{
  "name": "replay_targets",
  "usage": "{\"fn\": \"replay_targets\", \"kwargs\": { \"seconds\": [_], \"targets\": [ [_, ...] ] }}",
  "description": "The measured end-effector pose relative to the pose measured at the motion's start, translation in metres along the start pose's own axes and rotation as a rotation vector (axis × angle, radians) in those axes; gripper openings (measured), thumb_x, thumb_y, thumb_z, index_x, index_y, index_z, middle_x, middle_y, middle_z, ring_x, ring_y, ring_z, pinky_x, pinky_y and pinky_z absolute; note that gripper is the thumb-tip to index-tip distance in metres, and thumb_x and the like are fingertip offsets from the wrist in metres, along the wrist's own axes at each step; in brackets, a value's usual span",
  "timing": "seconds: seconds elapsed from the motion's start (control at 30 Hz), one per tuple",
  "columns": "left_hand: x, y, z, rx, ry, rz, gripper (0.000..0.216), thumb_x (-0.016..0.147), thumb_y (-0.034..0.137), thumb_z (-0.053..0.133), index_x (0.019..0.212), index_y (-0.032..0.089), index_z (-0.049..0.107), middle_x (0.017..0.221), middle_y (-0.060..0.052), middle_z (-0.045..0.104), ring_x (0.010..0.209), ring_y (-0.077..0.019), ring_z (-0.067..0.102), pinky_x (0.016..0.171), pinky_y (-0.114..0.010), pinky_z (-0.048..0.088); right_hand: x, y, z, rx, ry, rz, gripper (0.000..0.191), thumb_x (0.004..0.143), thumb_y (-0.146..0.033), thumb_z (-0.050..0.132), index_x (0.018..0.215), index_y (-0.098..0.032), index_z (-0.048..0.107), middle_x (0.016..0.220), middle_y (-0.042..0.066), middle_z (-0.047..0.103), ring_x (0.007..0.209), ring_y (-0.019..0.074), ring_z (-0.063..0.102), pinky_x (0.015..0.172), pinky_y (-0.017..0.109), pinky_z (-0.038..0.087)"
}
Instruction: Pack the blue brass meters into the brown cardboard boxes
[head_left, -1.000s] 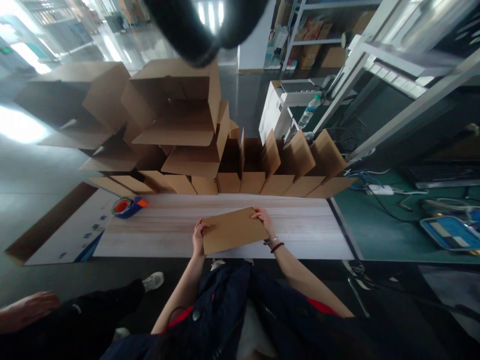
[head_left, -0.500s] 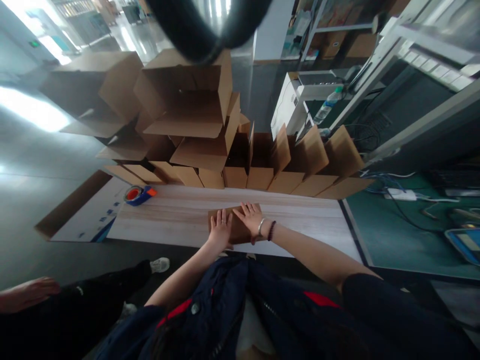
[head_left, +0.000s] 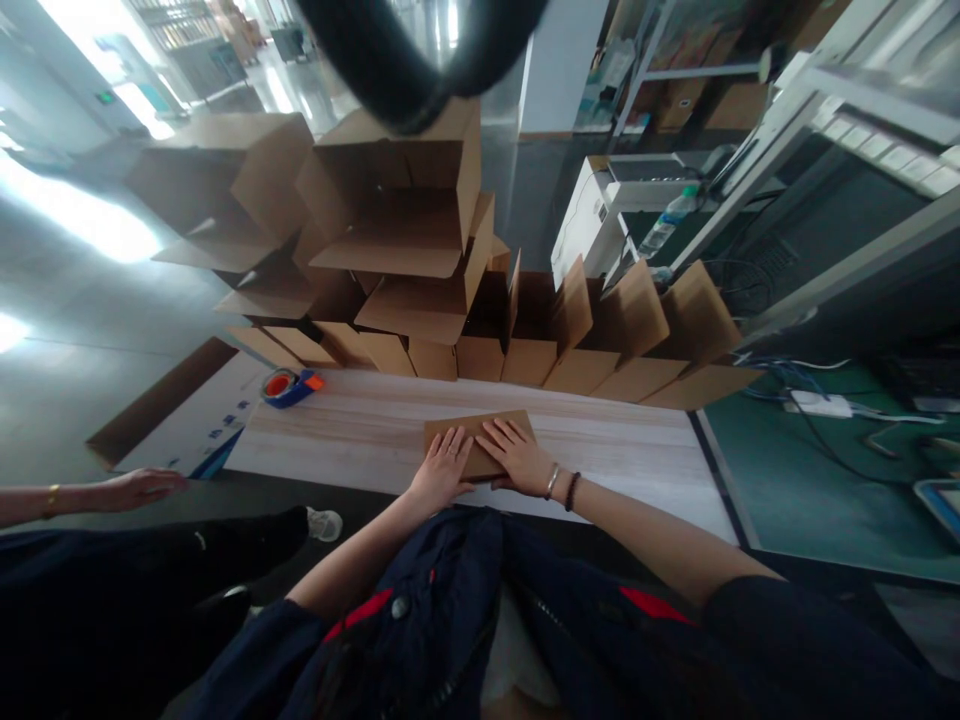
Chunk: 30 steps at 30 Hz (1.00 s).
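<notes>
A flat brown cardboard piece [head_left: 480,432] lies on the pale wooden table [head_left: 360,430], close to its near edge. My left hand [head_left: 442,468] presses flat on the piece's left part with fingers stretched out. My right hand [head_left: 517,455] lies flat on its right part, fingers spread, bracelets on the wrist. Neither hand grips anything.
Several open cardboard boxes [head_left: 397,230] are stacked behind the table's far edge. A tape dispenser [head_left: 289,386] sits at the far left of the table. A large flat carton [head_left: 180,415] lies at the left. Another person's hand [head_left: 139,488] reaches in from the left. Shelving [head_left: 825,110] stands right.
The cardboard, held tilted by its edges a second ago, now lies flat under both my palms. The other person's hand has moved rightward toward the table.
</notes>
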<state>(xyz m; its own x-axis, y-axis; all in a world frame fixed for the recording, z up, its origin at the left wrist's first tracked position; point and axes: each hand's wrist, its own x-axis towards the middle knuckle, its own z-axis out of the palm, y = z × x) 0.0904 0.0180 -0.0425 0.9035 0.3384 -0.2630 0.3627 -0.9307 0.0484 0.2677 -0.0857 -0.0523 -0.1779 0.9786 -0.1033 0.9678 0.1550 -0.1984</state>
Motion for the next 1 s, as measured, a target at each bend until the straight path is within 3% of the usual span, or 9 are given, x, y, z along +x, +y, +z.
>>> {"fn": "replay_targets", "kwargs": {
  "seconds": [0.2, 0.33, 0.47, 0.6, 0.77, 1.0],
  "targets": [
    [-0.005, 0.004, 0.017, -0.022, 0.097, 0.002, 0.094, 0.073, 0.053, 0.064, 0.146, 0.012, 0.021, 0.153, -0.018, 0.016, 0.142, -0.0302, 0.01, 0.114, -0.047, 0.015, -0.02, 0.005, 0.034, 0.156, 0.189, -0.018, 0.086, 0.073, -0.053, 0.064, 0.143, -0.015, 0.032, 0.148, 0.015, 0.031, 0.138, 0.0308, 0.023, 0.113, 0.051, 0.018],
    [-0.009, -0.006, 0.009, -0.064, 0.057, 0.062, 0.085, 0.076, 0.049, 0.062, 0.144, 0.013, 0.025, 0.151, -0.018, 0.021, 0.141, -0.0293, 0.016, 0.113, -0.044, 0.018, -0.022, 0.012, 0.043, 0.191, 0.285, 0.183, 0.082, 0.075, -0.057, 0.059, 0.141, -0.014, 0.036, 0.148, 0.017, 0.03, 0.138, 0.0328, 0.021, 0.11, 0.053, 0.025],
    [-0.03, -0.028, 0.014, -0.161, 0.107, -0.025, 0.068, 0.079, 0.045, 0.062, 0.139, 0.023, 0.038, 0.149, -0.014, 0.028, 0.138, -0.0294, 0.025, 0.11, -0.043, 0.027, -0.026, 0.014, 0.05, 0.188, 0.249, 0.23, 0.07, 0.078, -0.051, 0.061, 0.138, -0.02, 0.042, 0.15, 0.015, 0.026, 0.14, 0.0354, 0.013, 0.109, 0.054, 0.028],
    [-0.051, -0.038, 0.039, -0.225, 0.154, -0.21, 0.049, 0.087, 0.037, 0.052, 0.133, 0.021, 0.046, 0.126, -0.015, 0.055, 0.116, -0.0274, 0.052, 0.098, -0.042, 0.042, -0.028, 0.012, 0.049, 0.182, 0.228, 0.194, 0.063, 0.081, -0.04, 0.061, 0.139, -0.023, 0.041, 0.151, 0.013, 0.024, 0.141, 0.0342, 0.011, 0.111, 0.052, 0.026],
    [-0.054, -0.037, 0.059, -0.287, 0.197, -0.105, 0.041, 0.094, 0.02, 0.029, 0.127, 0.019, 0.053, 0.123, -0.009, 0.059, 0.107, -0.0219, 0.055, 0.1, -0.037, 0.04, -0.027, 0.013, 0.041, 0.197, 0.2, 0.168, 0.06, 0.083, -0.041, 0.058, 0.139, -0.024, 0.041, 0.153, 0.011, 0.02, 0.141, 0.0334, 0.01, 0.111, 0.053, 0.024],
    [-0.051, -0.045, 0.056, -0.301, 0.195, -0.069, 0.041, 0.09, 0.018, 0.035, 0.126, 0.018, 0.055, 0.092, -0.011, 0.064, 0.09, -0.0211, 0.058, 0.086, -0.037, 0.046, -0.03, 0.013, 0.041, 0.257, 0.194, 0.186, 0.058, 0.084, -0.043, 0.053, 0.138, -0.023, 0.042, 0.154, 0.01, 0.017, 0.142, 0.0314, 0.007, 0.112, 0.053, 0.022]
  ]
}}
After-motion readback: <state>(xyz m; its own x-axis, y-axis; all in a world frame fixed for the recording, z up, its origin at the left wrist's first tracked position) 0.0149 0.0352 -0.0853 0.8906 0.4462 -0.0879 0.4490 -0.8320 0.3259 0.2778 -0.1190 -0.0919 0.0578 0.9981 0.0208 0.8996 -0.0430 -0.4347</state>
